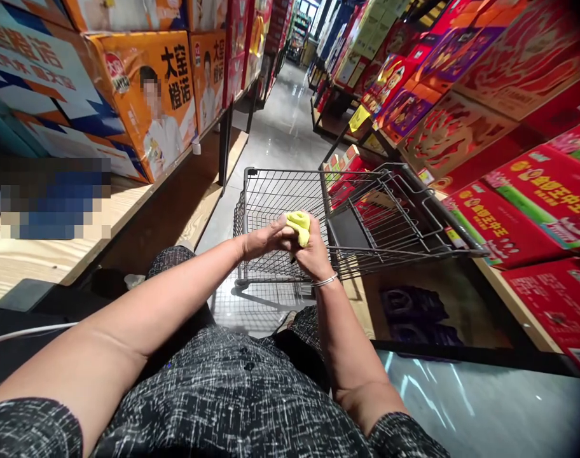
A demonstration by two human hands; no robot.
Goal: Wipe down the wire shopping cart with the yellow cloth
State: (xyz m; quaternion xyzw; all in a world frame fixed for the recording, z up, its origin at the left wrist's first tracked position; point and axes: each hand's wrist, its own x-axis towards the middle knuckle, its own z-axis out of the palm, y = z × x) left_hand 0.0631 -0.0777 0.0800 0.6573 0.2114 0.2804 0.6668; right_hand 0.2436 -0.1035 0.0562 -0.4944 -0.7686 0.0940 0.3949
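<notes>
Both arms reach out, the left hand (261, 240) and right hand (311, 254) squeezing a yellow cloth (299, 226) together just above the cart (280, 191).

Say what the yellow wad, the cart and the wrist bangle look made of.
The yellow wad: soft cloth, probably, matte and crumpled between left hand and right hand. The cart: metal wire, grey with dull sheen, thin welded grid. The bangle: silvery metal by its glint, perhaps.
</notes>
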